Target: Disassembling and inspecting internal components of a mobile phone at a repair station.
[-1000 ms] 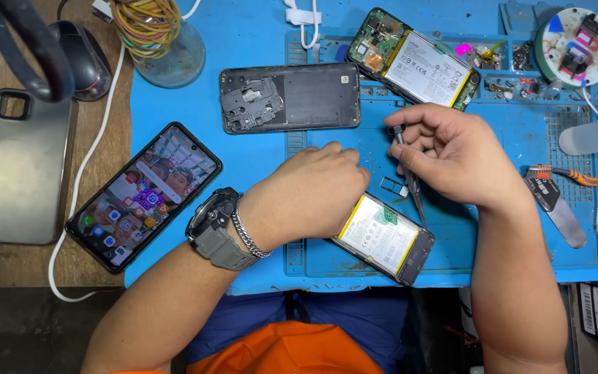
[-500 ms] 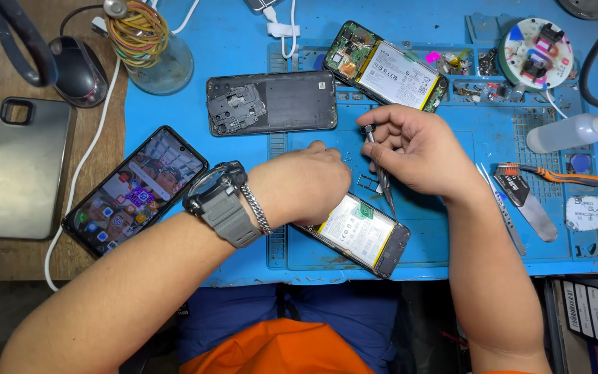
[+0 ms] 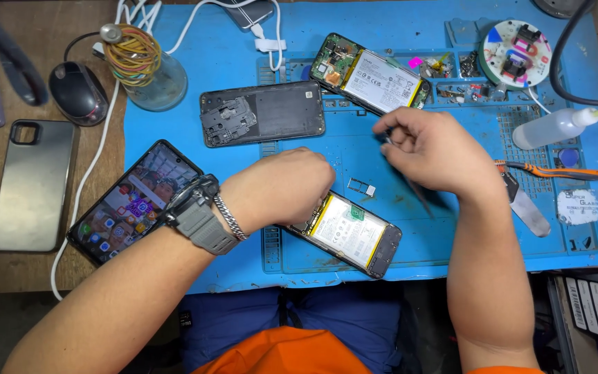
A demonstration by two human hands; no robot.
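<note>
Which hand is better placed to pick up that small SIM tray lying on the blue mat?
Probably the right hand: it hovers just above the SIM tray with tweezers pinched in it, while the left hand is pressed on the opened phone.

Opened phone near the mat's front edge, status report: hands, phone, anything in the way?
Left hand pressing on opened phone. Right hand pinching tweezers, tips down. Small card tray lies loose on blue mat, between the hands.

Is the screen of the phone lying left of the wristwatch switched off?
No, the phone beside the wristwatch on the left arm shows a lit screen full of colourful app icons.
</note>
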